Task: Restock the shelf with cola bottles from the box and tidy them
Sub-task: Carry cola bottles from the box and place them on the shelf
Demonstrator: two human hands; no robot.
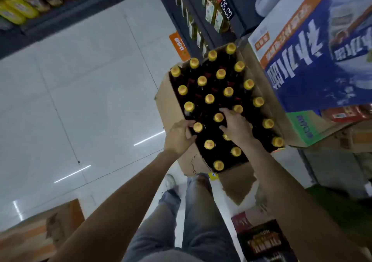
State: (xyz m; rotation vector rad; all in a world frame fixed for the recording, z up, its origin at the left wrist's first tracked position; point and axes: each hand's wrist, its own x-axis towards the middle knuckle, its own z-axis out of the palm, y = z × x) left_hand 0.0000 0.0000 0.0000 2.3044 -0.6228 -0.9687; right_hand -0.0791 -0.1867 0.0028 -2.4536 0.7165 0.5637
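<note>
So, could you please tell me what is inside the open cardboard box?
The cardboard box holds upright dark bottles with yellow caps. Both hands cover some, and the box floor is hidden.

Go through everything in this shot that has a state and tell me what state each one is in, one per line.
Brown cardboard box: open, flaps down, nearly full.
Dark cola bottles with yellow caps: upright, capped, in rows.
Left hand: fingers curled at the neck of a bottle by the box's near wall.
Right hand: spread over bottle tops, grip unclear.
Blue printed carton: closed, beside the box.
</note>
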